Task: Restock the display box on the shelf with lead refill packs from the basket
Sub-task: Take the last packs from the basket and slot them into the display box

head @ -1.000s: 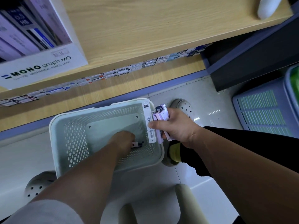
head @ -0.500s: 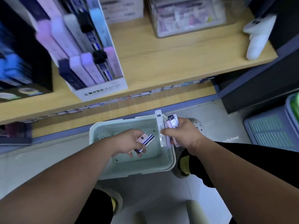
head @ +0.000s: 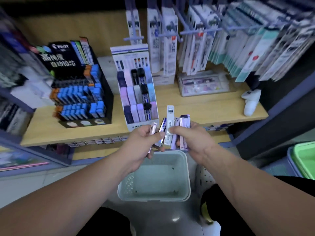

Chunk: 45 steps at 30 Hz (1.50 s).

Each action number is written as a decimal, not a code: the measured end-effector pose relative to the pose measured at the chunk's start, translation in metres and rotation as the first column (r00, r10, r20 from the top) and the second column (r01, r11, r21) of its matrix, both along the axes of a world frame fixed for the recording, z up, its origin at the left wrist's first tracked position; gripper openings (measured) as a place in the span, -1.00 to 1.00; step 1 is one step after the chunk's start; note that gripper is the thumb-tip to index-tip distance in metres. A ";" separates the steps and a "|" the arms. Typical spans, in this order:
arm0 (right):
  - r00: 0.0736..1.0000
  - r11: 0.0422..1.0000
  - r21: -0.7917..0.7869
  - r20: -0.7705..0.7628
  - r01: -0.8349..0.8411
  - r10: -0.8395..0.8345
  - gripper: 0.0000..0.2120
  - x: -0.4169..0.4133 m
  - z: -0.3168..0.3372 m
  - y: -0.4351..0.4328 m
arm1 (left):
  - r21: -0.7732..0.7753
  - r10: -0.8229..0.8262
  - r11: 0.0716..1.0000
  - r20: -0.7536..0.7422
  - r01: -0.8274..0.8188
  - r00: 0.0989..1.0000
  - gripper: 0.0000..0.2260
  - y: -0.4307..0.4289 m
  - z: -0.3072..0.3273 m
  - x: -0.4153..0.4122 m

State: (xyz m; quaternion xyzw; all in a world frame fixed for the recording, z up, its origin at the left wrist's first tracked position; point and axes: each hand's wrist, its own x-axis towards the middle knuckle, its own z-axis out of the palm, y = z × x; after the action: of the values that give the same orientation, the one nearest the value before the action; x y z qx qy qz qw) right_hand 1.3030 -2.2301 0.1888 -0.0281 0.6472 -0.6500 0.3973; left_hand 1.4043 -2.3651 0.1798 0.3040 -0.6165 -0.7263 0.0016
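Pale wooden shelf (head: 204, 109) mid-frame, white tiered display box (head: 136, 92) centred. I see left hand (head: 141, 145) pinching one pink lead refill pack (head: 152, 132), right hand (head: 192, 142) gripping a bunch of packs (head: 170, 116), above mint perforated basket (head: 186, 169).

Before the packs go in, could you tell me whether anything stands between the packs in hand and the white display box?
Nothing visible does: the left hand and right hand hold the packs right in front of the display box, with open air between.
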 end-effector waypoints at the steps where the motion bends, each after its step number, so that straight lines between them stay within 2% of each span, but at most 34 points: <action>1: 1.000 1.000 -0.009 -0.008 -0.010 0.010 -0.67 0.001 0.009 -0.003 | -0.011 0.023 1.000 -0.016 -0.023 1.000 -0.89 0.001 0.008 0.002; 4: 0.998 0.997 -0.035 0.003 -0.068 0.068 -0.56 0.001 0.029 -0.008 | -0.041 0.040 0.998 -0.049 -0.042 0.998 -0.92 0.001 0.027 0.007; 9: 0.983 0.980 -0.092 0.028 -0.178 0.182 -0.82 -0.012 0.043 -0.010 | -0.012 0.069 0.997 -0.077 -0.070 0.995 -0.89 0.001 0.042 0.007; 12: 0.977 0.976 -0.091 0.060 -0.199 0.205 -0.77 -0.020 0.042 -0.017 | 0.023 0.093 0.996 -0.083 -0.091 0.992 -0.82 -0.002 0.043 0.001; 16: 0.969 0.969 -0.128 0.098 -0.212 0.225 -0.86 -0.032 0.038 -0.031 | 0.061 0.109 0.993 -0.081 -0.104 0.991 -0.80 -0.014 0.039 -0.012; 19: 0.972 0.966 -0.154 0.082 -0.207 0.222 -0.80 -0.039 0.030 -0.041 | 0.057 0.113 0.992 -0.076 -0.109 0.991 -0.82 -0.025 0.035 -0.022; 25: 0.991 0.982 -0.137 0.037 -0.126 0.132 -0.88 -0.056 0.019 -0.057 | 0.070 0.168 0.984 -0.098 -0.162 0.981 -0.90 -0.032 0.025 -0.040; 28: 0.996 0.988 -0.121 0.007 -0.093 0.094 -0.62 -0.060 0.015 -0.065 | 0.002 0.185 0.983 -0.096 -0.185 0.978 -0.89 -0.039 0.023 -0.046; 29: 0.996 0.990 -0.114 0.012 -0.083 0.085 -0.60 -0.059 0.015 -0.067 | -0.011 0.184 0.983 -0.085 -0.185 0.979 -0.86 -0.042 0.023 -0.047; 34: 0.998 0.994 -0.090 0.011 -0.067 0.068 -0.85 -0.055 0.010 -0.072 | -0.075 0.126 0.989 -0.040 -0.128 0.991 -0.77 -0.056 0.018 -0.042; 37: 0.998 0.994 -0.101 0.032 -0.053 0.056 -0.86 -0.055 0.014 -0.073 | -0.117 0.121 0.986 -0.015 -0.121 0.993 -0.74 -0.057 0.018 -0.039; 39: 0.998 0.995 -0.096 0.051 -0.022 0.027 -0.85 -0.058 0.017 -0.073 | -0.072 0.151 0.986 -0.023 -0.152 0.988 -0.75 -0.059 0.020 -0.038; 42: 0.996 0.996 -0.063 0.061 0.069 -0.065 -0.96 -0.067 0.020 -0.070 | 0.044 0.227 0.973 -0.027 -0.226 0.974 -0.81 -0.067 0.022 -0.037; 45: 0.990 0.990 -0.044 0.060 0.133 -0.130 -0.94 -0.074 0.022 -0.065 | 0.025 0.288 0.958 -0.037 -0.287 0.957 -0.88 -0.078 0.023 -0.033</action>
State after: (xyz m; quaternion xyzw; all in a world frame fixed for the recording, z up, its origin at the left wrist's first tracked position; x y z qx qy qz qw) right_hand 1.2290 -2.2955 0.2113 0.0237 0.6205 -0.6905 0.3710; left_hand 1.3715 -2.4430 0.2027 0.3756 -0.5586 -0.7303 0.1165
